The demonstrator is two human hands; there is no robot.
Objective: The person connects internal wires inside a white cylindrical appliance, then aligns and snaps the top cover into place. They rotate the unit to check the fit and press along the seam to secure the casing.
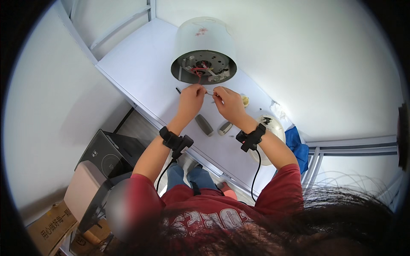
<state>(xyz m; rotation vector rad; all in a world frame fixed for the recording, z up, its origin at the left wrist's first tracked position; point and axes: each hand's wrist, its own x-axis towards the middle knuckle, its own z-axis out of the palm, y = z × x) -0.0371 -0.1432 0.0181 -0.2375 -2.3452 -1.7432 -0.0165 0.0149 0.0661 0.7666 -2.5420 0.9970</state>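
A white cylindrical appliance housing with a pink flower print lies on its side on the white table, its open base toward me. Inside the base are a dark metal plate and red wires. One red wire runs down to my left hand, whose fingers are pinched together. My right hand is also pinched, just beside it. Between the fingertips a thin whitish wire-like piece shows; its ends are hidden by the fingers. Both hands are held just in front of the open base.
Near my hands lie a dark grey handle-shaped piece, a grey-and-white one, a yellow roll and a black pen-like tool. A round cream cover and blue cloth sit at the right. A black box-shaped appliance stands lower left.
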